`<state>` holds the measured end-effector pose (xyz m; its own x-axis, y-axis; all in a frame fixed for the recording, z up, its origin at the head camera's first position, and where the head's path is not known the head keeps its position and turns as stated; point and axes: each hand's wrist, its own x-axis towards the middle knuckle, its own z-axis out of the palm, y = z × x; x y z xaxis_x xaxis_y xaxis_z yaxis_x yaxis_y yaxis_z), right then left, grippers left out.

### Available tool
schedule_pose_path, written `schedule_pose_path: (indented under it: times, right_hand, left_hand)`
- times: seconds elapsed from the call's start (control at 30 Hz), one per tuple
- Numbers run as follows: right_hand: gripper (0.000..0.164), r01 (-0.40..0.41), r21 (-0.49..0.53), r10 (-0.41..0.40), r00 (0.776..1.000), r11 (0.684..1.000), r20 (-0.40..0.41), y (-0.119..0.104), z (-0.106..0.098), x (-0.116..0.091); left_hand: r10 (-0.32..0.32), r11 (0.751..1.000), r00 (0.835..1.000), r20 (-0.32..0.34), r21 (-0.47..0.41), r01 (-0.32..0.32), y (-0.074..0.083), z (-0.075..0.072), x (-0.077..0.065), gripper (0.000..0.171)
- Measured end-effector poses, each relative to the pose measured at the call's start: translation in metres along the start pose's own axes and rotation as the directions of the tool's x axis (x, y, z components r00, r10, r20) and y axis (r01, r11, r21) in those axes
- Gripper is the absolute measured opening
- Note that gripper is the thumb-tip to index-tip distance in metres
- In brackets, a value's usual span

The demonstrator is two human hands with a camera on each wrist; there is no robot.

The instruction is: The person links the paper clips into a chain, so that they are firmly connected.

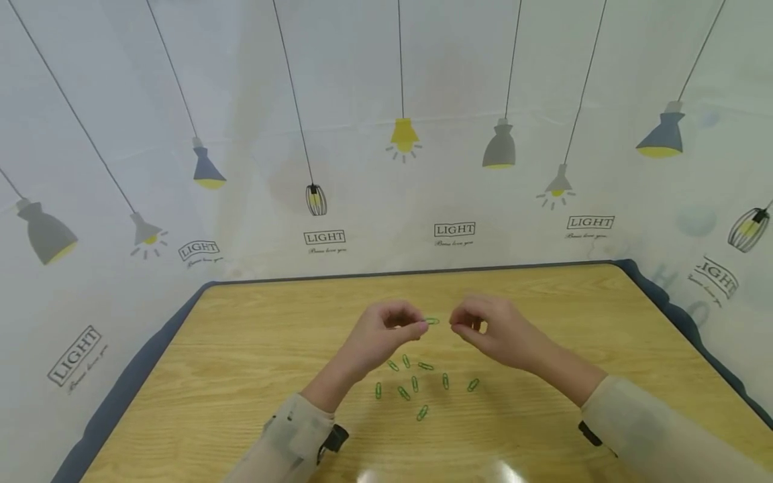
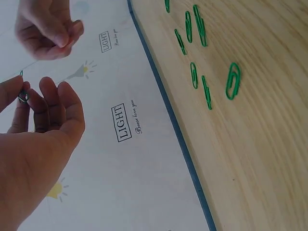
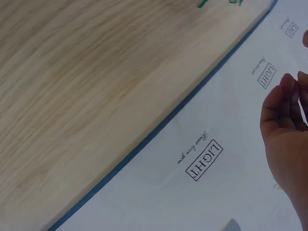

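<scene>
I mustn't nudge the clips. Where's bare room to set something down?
The table is bare between the left hand and the left edge, and between the right hand and the right edge. The strip beyond both hands, up to the back edge, is too. Mid-table, nearer than the hands, it is crowded with scattered green paper clips.

I can't see one end of the slim green wire paperclip (image 1: 432,321); fingertips of the bare left hand (image 1: 376,335) cover it. The right wrist view's edges cut off the bare right hand (image 3: 285,127) and some small green slivers (image 3: 202,3); the head view crops both long cream sleeves (image 1: 280,446).
</scene>
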<state>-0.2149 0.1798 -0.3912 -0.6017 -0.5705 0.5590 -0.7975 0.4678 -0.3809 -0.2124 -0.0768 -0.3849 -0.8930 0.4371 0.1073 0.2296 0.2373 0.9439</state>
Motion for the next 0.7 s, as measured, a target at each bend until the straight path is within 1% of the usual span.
schedule_pose_path:
  times: [0.03, 0.07, 0.13, 0.17, 0.2, 0.23, 0.3, 0.4, 0.5, 0.57, 0.63, 0.7]
  right_hand:
    - [0.016, -0.077, 0.018, 0.076, 0.995, 0.997, 0.062, 0.002, 0.000, -0.003]
    - [0.011, -0.151, 0.030, 0.146, 0.982, 0.988, 0.123, 0.005, -0.001, -0.005]
    - [0.002, -0.283, 0.046, 0.265, 0.935, 0.958, 0.237, 0.011, 0.000, -0.012]
    - [0.002, -0.332, 0.050, 0.305, 0.910, 0.942, 0.281, 0.015, 0.001, -0.015]
    - [0.004, -0.375, 0.058, 0.339, 0.886, 0.925, 0.317, 0.018, 0.002, -0.019]
    - [0.006, -0.404, 0.063, 0.361, 0.868, 0.913, 0.341, 0.021, 0.003, -0.022]
    - [0.007, -0.442, 0.070, 0.386, 0.842, 0.894, 0.378, 0.026, 0.005, -0.029]
    - [0.006, -0.461, 0.087, 0.387, 0.819, 0.883, 0.423, 0.034, 0.008, -0.038]
    - [0.006, -0.466, 0.120, 0.360, 0.801, 0.877, 0.479, 0.039, 0.012, -0.046]
    - [0.007, -0.457, 0.139, 0.331, 0.793, 0.879, 0.511, 0.041, 0.016, -0.051]
    - [0.007, -0.437, 0.143, 0.306, 0.792, 0.888, 0.528, 0.041, 0.018, -0.053]
    - [0.005, -0.426, 0.132, 0.297, 0.789, 0.895, 0.538, 0.040, 0.021, -0.054]
  left_hand:
    - [0.002, 1.000, 1.000, -0.007, 0.005, -0.002, -0.001, -0.001, -0.001, 0.012]
    - [0.001, 1.000, 1.000, -0.015, 0.011, -0.001, -0.002, -0.002, -0.001, 0.011]
    - [-0.003, 1.000, 1.000, -0.026, 0.018, 0.003, -0.003, -0.003, -0.003, 0.011]
    - [-0.004, 1.000, 1.000, -0.029, 0.020, 0.004, -0.004, -0.004, -0.004, 0.011]
    - [-0.007, 1.000, 0.999, -0.031, 0.021, 0.007, -0.004, -0.005, -0.005, 0.012]
    - [-0.007, 1.000, 1.000, -0.031, 0.021, 0.008, -0.004, -0.005, -0.006, 0.014]
    - [-0.005, 1.000, 1.000, -0.030, 0.025, 0.006, -0.004, -0.006, -0.007, 0.017]
    - [0.008, 0.999, 0.999, -0.034, 0.038, -0.007, -0.004, -0.007, -0.009, 0.019]
    - [0.016, 0.999, 0.999, -0.045, 0.052, -0.014, -0.004, -0.007, -0.009, 0.016]
    - [0.019, 0.998, 0.999, -0.049, 0.061, -0.016, -0.005, -0.006, -0.009, 0.014]
    - [0.018, 0.997, 0.998, -0.053, 0.069, -0.015, -0.005, -0.006, -0.009, 0.014]
    - [0.016, 0.997, 0.998, -0.053, 0.075, -0.012, -0.005, -0.006, -0.009, 0.014]
